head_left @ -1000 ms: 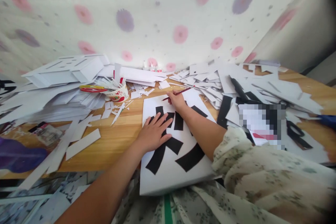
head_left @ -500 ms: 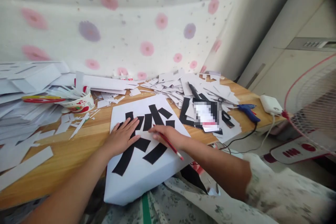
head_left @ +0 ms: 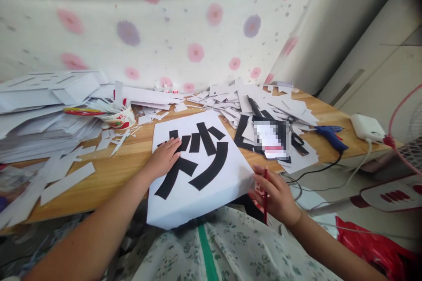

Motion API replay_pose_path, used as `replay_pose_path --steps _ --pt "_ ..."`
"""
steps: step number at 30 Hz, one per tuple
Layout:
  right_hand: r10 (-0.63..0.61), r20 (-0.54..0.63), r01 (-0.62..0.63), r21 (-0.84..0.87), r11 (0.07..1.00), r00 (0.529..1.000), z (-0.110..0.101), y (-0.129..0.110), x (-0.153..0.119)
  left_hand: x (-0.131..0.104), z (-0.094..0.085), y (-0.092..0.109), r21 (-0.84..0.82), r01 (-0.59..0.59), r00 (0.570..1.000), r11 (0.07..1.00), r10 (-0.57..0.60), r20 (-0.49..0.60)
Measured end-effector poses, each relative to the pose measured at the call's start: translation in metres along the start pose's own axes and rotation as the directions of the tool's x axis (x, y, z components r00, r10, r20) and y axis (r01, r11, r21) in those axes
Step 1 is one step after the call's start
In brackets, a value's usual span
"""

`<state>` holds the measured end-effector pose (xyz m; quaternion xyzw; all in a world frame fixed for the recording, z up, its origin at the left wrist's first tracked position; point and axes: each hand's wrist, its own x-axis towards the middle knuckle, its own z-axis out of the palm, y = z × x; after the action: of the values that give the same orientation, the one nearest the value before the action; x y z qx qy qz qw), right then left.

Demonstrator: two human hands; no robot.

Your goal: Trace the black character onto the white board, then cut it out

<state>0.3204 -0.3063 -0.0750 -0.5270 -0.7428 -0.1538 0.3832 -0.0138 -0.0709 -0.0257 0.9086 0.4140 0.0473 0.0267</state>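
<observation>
A white box-like block [head_left: 231,180] rests partly on the table and juts over its front edge. Several black cut strips [head_left: 211,171] lie on its top, arranged like a written character. My left hand [head_left: 164,158] lies flat on the left strips, fingers stretched out. By the block's right corner, my right hand [head_left: 278,195] grips a red pencil [head_left: 265,197], which stands roughly upright. Its fingertips are close to the corner; whether they touch it I cannot tell.
White paper scraps [head_left: 224,99] pile up at the back. Right of the block lie a blurred phone [head_left: 272,140], black scissors [head_left: 298,139] and a blue glue gun [head_left: 331,136] with its cable. A patterned cup [head_left: 120,120] holds paper strips. A fan [head_left: 409,140] stands right.
My right hand has moved off the top of the block to its right corner, pencil still held. The view has shifted; my left hand stays on the strips.
</observation>
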Motion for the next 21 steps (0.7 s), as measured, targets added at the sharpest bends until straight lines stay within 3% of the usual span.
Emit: replay_pose_path --steps 3,8,13,17,21 --pt "0.129 -0.042 -0.129 0.003 0.992 0.991 -0.004 -0.005 -0.007 -0.001 -0.002 0.002 -0.012 0.011 1.0 1.0 -0.011 0.009" --pt "0.246 0.175 -0.267 0.109 0.957 0.953 -0.005 -0.016 -0.011 -0.001 -0.003 0.001 -0.054 0.031 0.999 0.998 -0.029 0.028" --pt "0.298 0.097 -0.313 0.353 0.882 0.95 -0.004 -0.017 -0.006 0.001 -0.002 -0.004 -0.113 0.016 0.999 0.993 -0.011 0.045" --pt "0.27 0.154 -0.311 0.498 0.81 0.95 -0.02 -0.012 0.02 0.002 -0.002 -0.01 -0.192 0.02 0.998 0.981 -0.01 0.054" --pt "0.308 0.177 -0.345 0.654 0.673 0.935 -0.043 -0.012 0.08 0.004 -0.004 -0.015 -0.295 0.039 0.997 0.955 -0.02 0.068"
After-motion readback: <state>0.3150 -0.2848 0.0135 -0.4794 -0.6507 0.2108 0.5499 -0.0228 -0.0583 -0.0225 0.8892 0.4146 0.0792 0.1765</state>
